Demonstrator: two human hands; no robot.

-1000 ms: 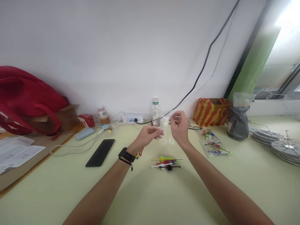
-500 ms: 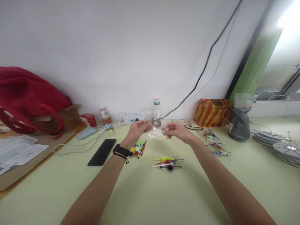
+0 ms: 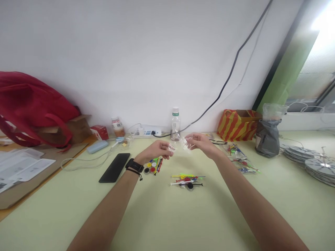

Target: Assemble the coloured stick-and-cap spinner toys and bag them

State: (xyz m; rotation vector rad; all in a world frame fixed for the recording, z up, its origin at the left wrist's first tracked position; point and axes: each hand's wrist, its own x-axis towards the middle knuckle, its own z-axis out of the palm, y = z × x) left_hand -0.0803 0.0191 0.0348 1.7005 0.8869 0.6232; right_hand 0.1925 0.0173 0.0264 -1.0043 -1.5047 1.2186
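Note:
A clear plastic bag [image 3: 180,148] is stretched in the air between my two hands. My left hand [image 3: 157,150] pinches one side of it, and my right hand [image 3: 199,142] grips the other. Below the hands, a pile of coloured plastic arrow spinners [image 3: 187,180] lies on the table, in yellow, red, white, black and other colours. By my left wrist is a second group of coloured round discs [image 3: 152,166] and thin arrows [image 3: 158,165]. Whether anything is inside the bag I cannot make out.
A black phone [image 3: 114,168] lies left of my left forearm. Behind the hands stand a bottle [image 3: 175,123] and a power strip [image 3: 150,131]. Filled packets [image 3: 242,158], a striped bag [image 3: 237,125], a grey bag [image 3: 268,137] and stacked grey discs [image 3: 320,169] are at right.
My left hand has lowered slightly, and my right hand has risen a little with its side of the bag. The gap between the hands looks wider. The spinners on the table have stayed put.

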